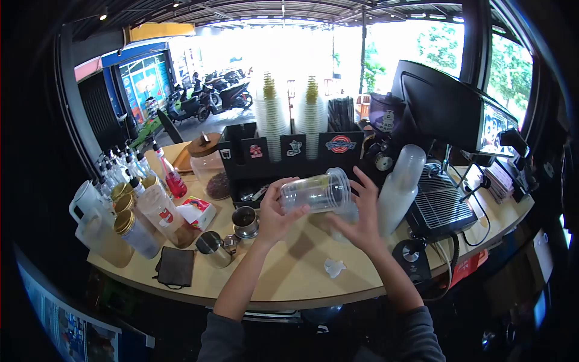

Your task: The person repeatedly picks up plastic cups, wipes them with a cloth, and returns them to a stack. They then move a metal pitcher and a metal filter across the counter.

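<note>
My left hand grips a clear plastic cup by its base end. The cup lies sideways in the air above the counter, its rim toward the right. My right hand is beside that rim, fingers spread and thumb apart. Behind and below the cup, another clear shape overlaps my right fingers, partly hidden. Close to my left wrist stand a steel cup and a steel pitcher. A crumpled white scrap lies on the counter below my hands.
A stack of translucent cups rises right of my right hand, beside a black machine with a drip grate. A black organiser holds tall cup stacks at the back. Jars, bottles and a tissue box crowd the left.
</note>
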A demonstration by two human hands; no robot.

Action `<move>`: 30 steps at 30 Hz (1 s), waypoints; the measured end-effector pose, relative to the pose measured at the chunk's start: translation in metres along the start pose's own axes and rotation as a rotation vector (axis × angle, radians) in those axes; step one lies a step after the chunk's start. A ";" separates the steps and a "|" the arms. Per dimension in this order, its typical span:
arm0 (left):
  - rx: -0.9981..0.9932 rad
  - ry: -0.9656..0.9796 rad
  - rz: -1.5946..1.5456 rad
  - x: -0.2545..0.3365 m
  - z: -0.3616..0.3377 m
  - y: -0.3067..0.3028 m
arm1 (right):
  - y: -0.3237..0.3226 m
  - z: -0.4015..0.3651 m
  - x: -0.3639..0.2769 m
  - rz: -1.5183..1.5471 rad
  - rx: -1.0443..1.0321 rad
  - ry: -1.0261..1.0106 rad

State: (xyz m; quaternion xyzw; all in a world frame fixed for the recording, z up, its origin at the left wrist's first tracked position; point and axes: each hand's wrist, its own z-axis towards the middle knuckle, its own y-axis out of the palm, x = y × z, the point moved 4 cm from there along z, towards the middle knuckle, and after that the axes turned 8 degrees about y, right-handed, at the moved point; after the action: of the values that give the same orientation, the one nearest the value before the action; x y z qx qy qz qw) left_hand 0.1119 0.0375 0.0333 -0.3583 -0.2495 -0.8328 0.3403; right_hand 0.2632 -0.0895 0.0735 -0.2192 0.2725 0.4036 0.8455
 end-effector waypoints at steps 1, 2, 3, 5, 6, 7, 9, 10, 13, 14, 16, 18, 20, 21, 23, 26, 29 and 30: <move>-0.064 0.114 0.041 0.007 -0.005 -0.003 | 0.002 -0.004 0.005 0.009 -0.009 -0.003; -0.129 0.227 0.083 0.012 -0.011 -0.005 | 0.002 -0.006 0.024 0.251 -0.059 0.189; -0.119 0.228 0.091 0.013 -0.016 -0.008 | 0.006 -0.008 0.037 0.491 -0.112 0.386; -0.196 0.231 0.127 0.013 -0.028 -0.008 | 0.016 -0.014 0.046 0.540 -0.209 0.483; -0.191 0.229 0.174 0.014 -0.031 -0.009 | 0.022 -0.015 0.047 0.581 -0.235 0.487; -0.183 0.224 0.179 0.016 -0.035 -0.009 | 0.026 -0.016 0.047 0.621 -0.262 0.489; -0.042 0.063 0.124 0.017 -0.042 -0.014 | 0.032 -0.016 0.042 0.552 -0.262 0.429; -0.035 0.058 0.128 0.015 -0.045 -0.018 | 0.033 -0.016 0.038 0.480 -0.255 0.362; 0.068 0.037 0.048 0.010 -0.049 -0.030 | 0.038 -0.020 0.039 0.487 -0.310 0.398; 0.032 0.042 0.073 0.013 -0.050 -0.031 | 0.039 -0.021 0.042 0.489 -0.313 0.400; -0.003 0.046 0.099 0.013 -0.052 -0.034 | 0.043 -0.022 0.053 0.660 -0.299 0.534; 0.016 0.093 0.081 0.010 -0.053 -0.039 | 0.045 -0.021 0.050 0.624 -0.307 0.522; 0.040 0.066 0.074 0.008 -0.056 -0.043 | 0.045 -0.020 0.045 0.584 -0.309 0.506; 0.067 0.040 0.066 0.006 -0.057 -0.045 | 0.045 -0.019 0.042 0.554 -0.316 0.476; 0.092 0.017 0.057 0.003 -0.058 -0.046 | 0.044 -0.019 0.040 0.523 -0.323 0.446; 0.084 0.022 0.055 0.002 -0.057 -0.046 | 0.042 -0.019 0.039 0.501 -0.319 0.435; 0.045 0.049 0.054 0.002 -0.054 -0.043 | 0.040 -0.018 0.040 0.523 -0.303 0.484; 0.042 0.050 0.047 0.002 -0.053 -0.042 | 0.039 -0.017 0.040 0.531 -0.314 0.476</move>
State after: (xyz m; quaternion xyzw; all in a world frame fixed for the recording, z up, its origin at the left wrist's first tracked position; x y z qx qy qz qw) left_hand 0.0571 0.0282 -0.0051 -0.3361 -0.2497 -0.8278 0.3734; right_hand 0.2479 -0.0545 0.0287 -0.3553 0.4431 0.5830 0.5810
